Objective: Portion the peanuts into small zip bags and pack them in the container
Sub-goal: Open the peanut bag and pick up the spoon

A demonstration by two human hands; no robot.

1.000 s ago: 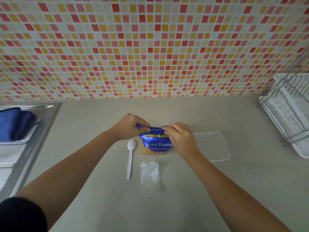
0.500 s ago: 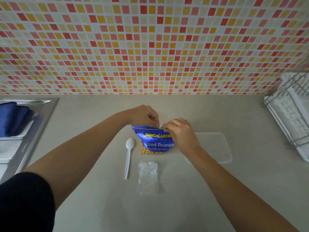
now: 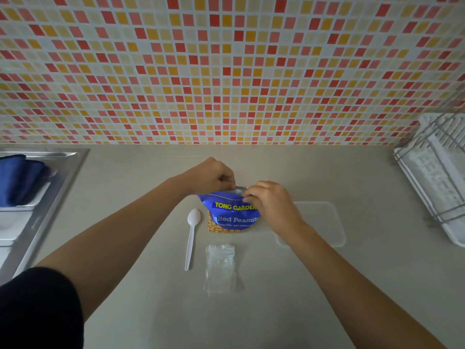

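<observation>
At mid-frame the peanut packet is pinched at its top by the left hand and right hand; below it, the zip bags are seen unfilled, so portioning is judged barely begun.

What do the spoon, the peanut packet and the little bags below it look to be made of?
The spoon looks like white plastic: matte, thin, one moulded piece. The peanut packet seems glossy printed film, probably foil-lined, since its top edge shows silver. The small zip bags appear thin clear plastic film, crinkled, with the counter showing through.
</observation>
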